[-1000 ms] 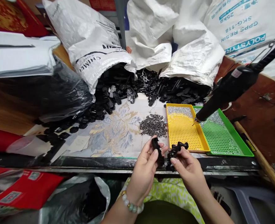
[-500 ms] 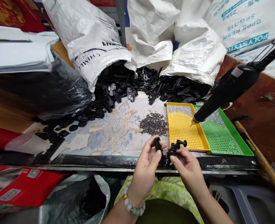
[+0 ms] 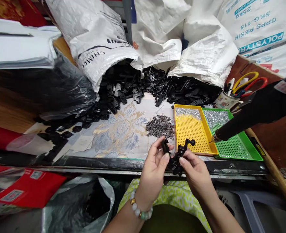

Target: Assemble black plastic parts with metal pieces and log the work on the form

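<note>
Above the table's front edge, my left hand (image 3: pixel 155 165) is closed on one side of a black plastic assembly (image 3: pixel 175 163), thumb in front and fingers behind. A curved black piece stands up from its left end. My right hand (image 3: pixel 196 168) pinches the other side, where a short arm with a ball-like end sticks out to the right. The two sides meet between my hands; whether they are joined is too dark to tell. Just beyond lies a heap of small dark metal parts (image 3: pixel 159 126). A black power screwdriver (image 3: pixel 249 113) hangs at the right, its tip over the trays, apart from my hands.
A yellow tray (image 3: pixel 213 147) and a green tray (image 3: pixel 259 155) hold small silvery screws. White sacks (image 3: pixel 104 55) spill black plastic parts (image 3: pixel 118 85) along the back. A mug (image 3: pixel 224 100) with scissors stands back right. An open plastic bag (image 3: pixel 77 207) sits below the table edge at left.
The hanging screwdriver has swung to the right, uncovering the mug with scissors. My hands have tilted the black assembly slightly, and its ball-ended arm now points higher.
</note>
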{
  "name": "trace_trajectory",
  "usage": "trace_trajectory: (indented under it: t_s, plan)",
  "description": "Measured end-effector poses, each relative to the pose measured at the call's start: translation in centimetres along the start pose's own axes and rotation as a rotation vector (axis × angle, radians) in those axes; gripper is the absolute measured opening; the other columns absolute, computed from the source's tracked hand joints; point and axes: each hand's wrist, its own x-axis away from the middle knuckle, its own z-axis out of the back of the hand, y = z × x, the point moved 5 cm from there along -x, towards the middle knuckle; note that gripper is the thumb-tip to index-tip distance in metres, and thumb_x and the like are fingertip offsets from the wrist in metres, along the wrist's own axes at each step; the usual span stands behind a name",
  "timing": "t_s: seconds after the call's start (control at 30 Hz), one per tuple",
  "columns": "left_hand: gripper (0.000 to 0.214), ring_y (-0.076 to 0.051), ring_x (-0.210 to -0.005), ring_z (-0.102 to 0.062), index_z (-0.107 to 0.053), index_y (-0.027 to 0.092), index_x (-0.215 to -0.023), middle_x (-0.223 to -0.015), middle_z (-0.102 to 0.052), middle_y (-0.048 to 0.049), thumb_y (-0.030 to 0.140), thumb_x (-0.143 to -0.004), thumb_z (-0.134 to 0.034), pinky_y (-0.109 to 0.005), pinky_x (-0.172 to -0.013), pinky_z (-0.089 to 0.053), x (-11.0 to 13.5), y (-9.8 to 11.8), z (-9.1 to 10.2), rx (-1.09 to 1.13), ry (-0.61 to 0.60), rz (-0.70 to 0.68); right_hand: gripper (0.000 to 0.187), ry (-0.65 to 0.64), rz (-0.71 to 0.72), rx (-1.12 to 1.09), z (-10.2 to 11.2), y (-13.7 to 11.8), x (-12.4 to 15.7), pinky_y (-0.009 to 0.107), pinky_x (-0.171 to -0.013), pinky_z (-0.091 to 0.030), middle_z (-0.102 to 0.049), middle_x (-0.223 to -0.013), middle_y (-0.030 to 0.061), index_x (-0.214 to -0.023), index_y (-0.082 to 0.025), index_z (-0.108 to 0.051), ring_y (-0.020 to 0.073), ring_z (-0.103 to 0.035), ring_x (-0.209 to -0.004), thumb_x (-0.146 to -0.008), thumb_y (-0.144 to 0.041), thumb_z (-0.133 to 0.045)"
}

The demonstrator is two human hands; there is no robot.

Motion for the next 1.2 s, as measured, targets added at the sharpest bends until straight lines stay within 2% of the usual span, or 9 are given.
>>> trace_trajectory:
  t_s: [0.13, 0.33, 0.5, 0.63, 0.9, 1.2]
  plan:
    - [0.041, -0.019, -0.118, -0.048, -0.04, 0.029, -0.126, -0.12, -0.056, -0.0041, 0.022, -0.087, -0.051, -0.033, -0.101, -0.037, 0.1, 0.1, -0.2, -0.002, -0.019, -0.014, 0.015, 0.008, 0.035, 0.041, 0.1, -0.3, 0.3, 0.031, -0.093, -0.041, -0.06, -0.102, 0.0039, -0.09, -0.023, -0.066, 0.0183, -0.054, -0.1, -0.077, -0.031, -0.062]
    - [0.039, -0.019, -0.118, -0.048, -0.041, 0.027, -0.124, -0.12, -0.056, -0.0047, 0.02, -0.087, -0.051, -0.034, -0.102, -0.036, 0.2, 0.6, -0.4, -0.004, -0.018, -0.039, 0.017, 0.034, 0.089, 0.153, -0.1, -1.1, 0.4, 0.032, -0.09, -0.043, -0.058, -0.099, 0.0064, -0.088, -0.022, -0.066, 0.0199, -0.053, -0.099, -0.076, -0.033, -0.063]
    - [0.039, -0.017, -0.117, -0.048, -0.043, 0.028, -0.122, -0.122, -0.055, -0.0028, 0.019, -0.085, -0.052, -0.027, -0.1, -0.038, 0.3, 0.4, -0.3, -0.059, -0.004, -0.037, 0.015, 0.067, 0.138, 0.294, -0.3, -1.0, 0.5, 0.028, -0.076, -0.044, -0.054, -0.09, 0.0045, -0.087, -0.021, -0.063, 0.0174, -0.051, -0.085, -0.077, -0.033, -0.062]
    - [0.039, -0.015, -0.12, -0.045, -0.047, 0.027, -0.121, -0.127, -0.052, -0.0009, 0.016, -0.084, -0.053, -0.022, -0.101, -0.036, 0.3, -0.2, 0.1, -0.15, 0.018, -0.027, 0.013, 0.062, 0.193, 0.419, -0.7, -0.8, 0.7, 0.028, -0.073, -0.043, -0.051, -0.088, 0.004, -0.09, -0.022, -0.061, 0.0168, -0.048, -0.082, -0.079, -0.025, -0.058]
    - [0.039, -0.014, -0.122, -0.044, -0.049, 0.028, -0.12, -0.129, -0.052, 0.0013, 0.015, -0.083, -0.053, -0.02, -0.099, -0.038, 0.3, -1.2, 0.9, -0.162, 0.012, 0.034, 0.01, 0.075, 0.09, 0.215, -1.1, 0.7, 0.2, 0.022, -0.06, -0.043, -0.047, -0.086, 0.0029, -0.079, -0.018, -0.058, 0.0129, -0.049, -0.074, -0.078, -0.028, -0.058]
    - [0.04, -0.014, -0.119, -0.047, -0.049, 0.027, -0.12, -0.127, -0.053, 0.0003, 0.015, -0.082, -0.053, -0.022, -0.1, -0.038, -0.2, -1.9, 1.5, -0.156, 0.032, 0.028, 0.007, 0.041, 0.067, 0.295, -1.5, 1.0, -0.2, 0.021, -0.058, -0.042, -0.045, -0.084, 0.0021, -0.076, -0.019, -0.056, 0.0124, -0.047, -0.073, -0.076, -0.026, -0.058]
